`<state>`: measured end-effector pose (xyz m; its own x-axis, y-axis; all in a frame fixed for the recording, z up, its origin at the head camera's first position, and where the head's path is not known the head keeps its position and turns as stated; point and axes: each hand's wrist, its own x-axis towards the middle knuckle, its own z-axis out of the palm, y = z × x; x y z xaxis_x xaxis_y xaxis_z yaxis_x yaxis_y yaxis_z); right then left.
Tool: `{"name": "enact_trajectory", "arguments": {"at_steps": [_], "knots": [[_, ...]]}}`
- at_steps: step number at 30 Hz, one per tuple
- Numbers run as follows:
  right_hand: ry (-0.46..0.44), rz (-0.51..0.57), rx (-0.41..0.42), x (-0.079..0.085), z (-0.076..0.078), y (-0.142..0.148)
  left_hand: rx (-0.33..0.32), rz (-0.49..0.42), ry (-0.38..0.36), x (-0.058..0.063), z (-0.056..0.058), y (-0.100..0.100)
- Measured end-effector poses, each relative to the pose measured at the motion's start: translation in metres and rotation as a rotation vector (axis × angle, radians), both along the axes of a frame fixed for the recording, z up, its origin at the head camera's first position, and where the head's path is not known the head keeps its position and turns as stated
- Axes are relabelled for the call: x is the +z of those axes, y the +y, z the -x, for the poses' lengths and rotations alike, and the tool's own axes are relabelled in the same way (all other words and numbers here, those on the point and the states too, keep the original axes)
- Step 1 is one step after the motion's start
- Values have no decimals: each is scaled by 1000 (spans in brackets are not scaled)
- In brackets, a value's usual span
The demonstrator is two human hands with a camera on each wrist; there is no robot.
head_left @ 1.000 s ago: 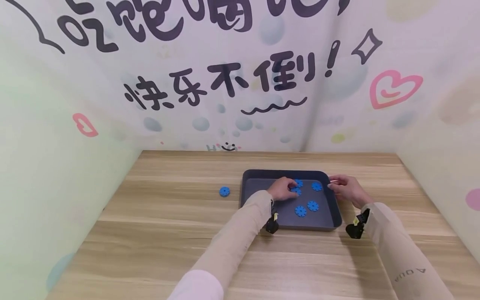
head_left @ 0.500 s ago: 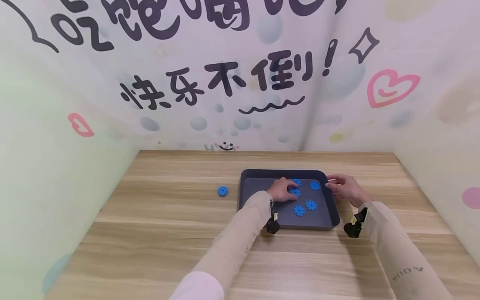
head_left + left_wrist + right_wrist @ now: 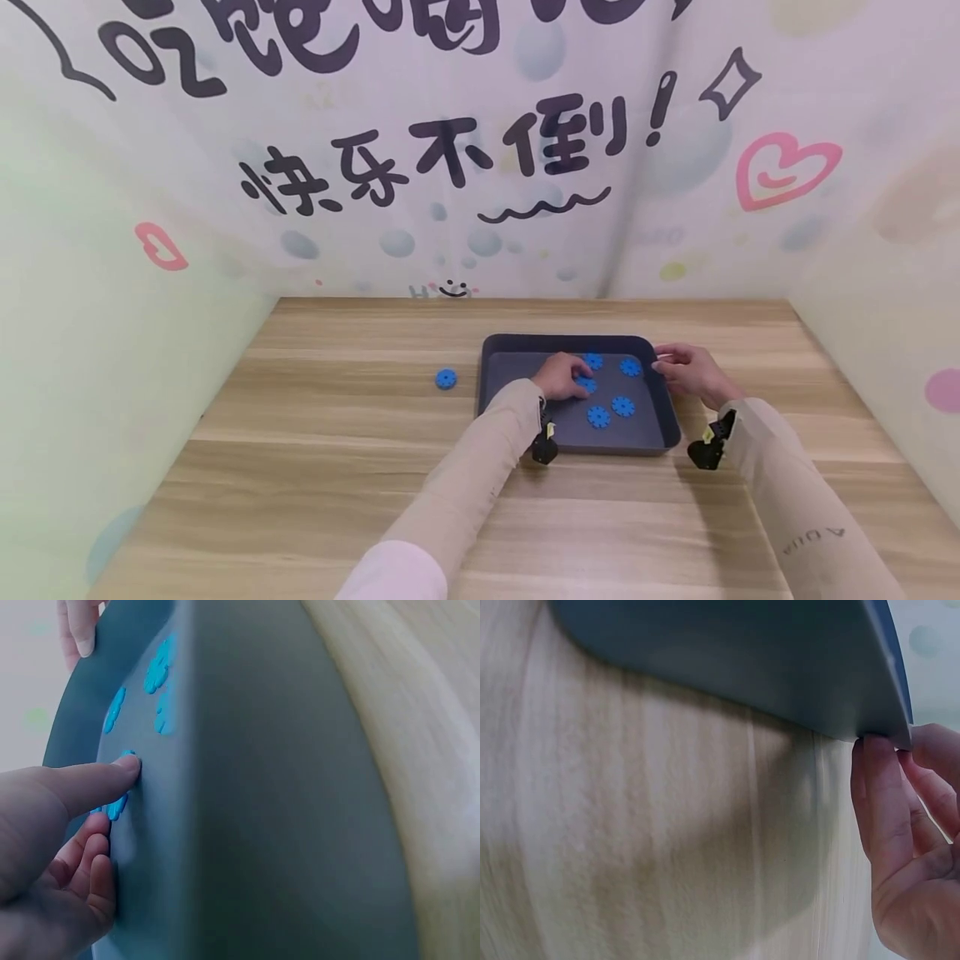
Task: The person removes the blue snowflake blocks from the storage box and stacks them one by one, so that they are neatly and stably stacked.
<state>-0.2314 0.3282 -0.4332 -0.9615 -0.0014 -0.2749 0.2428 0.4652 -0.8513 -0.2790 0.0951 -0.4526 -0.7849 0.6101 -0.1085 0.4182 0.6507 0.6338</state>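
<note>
A dark grey rectangular tray (image 3: 491, 360) stands on the wooden table with several blue notched discs in it. My left hand (image 3: 561, 377) reaches over its front wall and pinches one blue disc (image 3: 588, 385) by the edge. In the left wrist view the thumb (image 3: 124, 769) lies on one side of this disc (image 3: 117, 808), with a fingertip at the other. My right hand (image 3: 692, 373) holds the tray near its back right corner, fingers and thumb at the rim. Its fingers (image 3: 889, 802) meet the outer wall in the right wrist view.
Another blue disc (image 3: 446, 379) lies on the table (image 3: 337, 467) left of the tray. Inside the tray, discs (image 3: 597, 417) lie near the front and others (image 3: 630, 367) farther back. A printed fabric wall (image 3: 360, 242) closes off the back; pale walls flank both sides.
The left hand has drawn its disc slightly to the left, away from the disc behind it. The right hand stays at the tray's corner. The head view has shifted slightly.
</note>
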Motion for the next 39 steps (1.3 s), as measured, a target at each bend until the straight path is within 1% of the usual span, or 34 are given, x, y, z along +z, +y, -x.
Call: {"name": "enact_trajectory", "arguments": {"at_steps": [5, 8, 12, 15, 17, 23, 27, 32, 39], "knots": [[1, 2, 6, 1, 1, 0, 39, -35, 15, -1, 1, -4], [-7, 0, 7, 2, 0, 0, 52, -44, 8, -3, 3, -8], [-14, 2, 3, 1, 0, 0, 76, -68, -26, -6, 5, -16], [-10, 6, 4, 1, 0, 0, 73, -72, -43, -6, 6, -21], [-6, 4, 5, 0, 0, 1, 60, -71, -51, -6, 6, -23], [1, 8, 4, 0, -1, 1, 35, -57, -87, -3, 4, -25], [-7, 11, 2, 0, -1, 0, 34, -56, -75, -3, 4, -25], [-25, 0, -1, 2, 0, -2, 29, -89, -76, -4, 6, -28], [-15, -15, 1, 1, 0, -1, 4, -107, -95, 3, 3, -33]]}}
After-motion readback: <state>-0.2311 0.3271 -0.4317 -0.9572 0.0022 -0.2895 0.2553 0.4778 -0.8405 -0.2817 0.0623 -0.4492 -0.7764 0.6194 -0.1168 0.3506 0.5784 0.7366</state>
